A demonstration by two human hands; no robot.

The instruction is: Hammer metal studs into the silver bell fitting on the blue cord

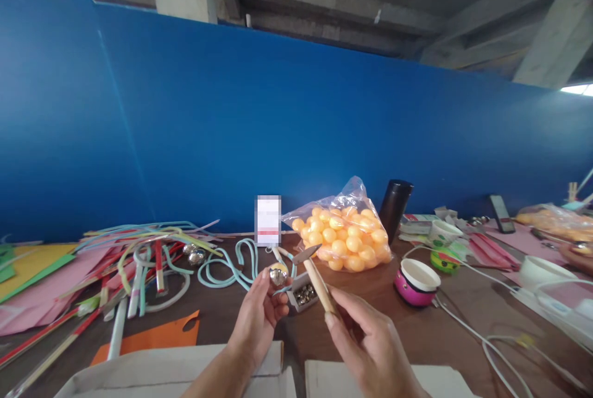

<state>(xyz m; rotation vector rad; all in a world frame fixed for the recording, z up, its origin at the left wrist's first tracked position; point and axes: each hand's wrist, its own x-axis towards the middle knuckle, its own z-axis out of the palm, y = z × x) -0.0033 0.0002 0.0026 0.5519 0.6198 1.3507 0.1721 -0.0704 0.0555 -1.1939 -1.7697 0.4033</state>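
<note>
My left hand (260, 317) pinches a shiny silver ball (278, 277) between thumb and fingers, holding it above the table. Wrapped round a pale wooden handle, my right hand (365, 339) grips what looks like a small hammer (320, 287). Its dark metal head tapers to a point and sits close to the upper right of the ball, apart from it. Just behind my hands stands a small open box (301, 306) holding many small metal pieces. Light blue tubing (222, 277) curls on the table behind my left hand, partly hidden by it.
A clear bag of orange balls (345, 240) stands behind, beside a black bottle (396, 209). A pink cup (417, 283) and white cables lie right. Tubes, coloured paper (46, 293) and more silver balls (197, 256) crowd the left. Cardboard (176, 364) borders the front. Another person's hand (579, 257) shows far right.
</note>
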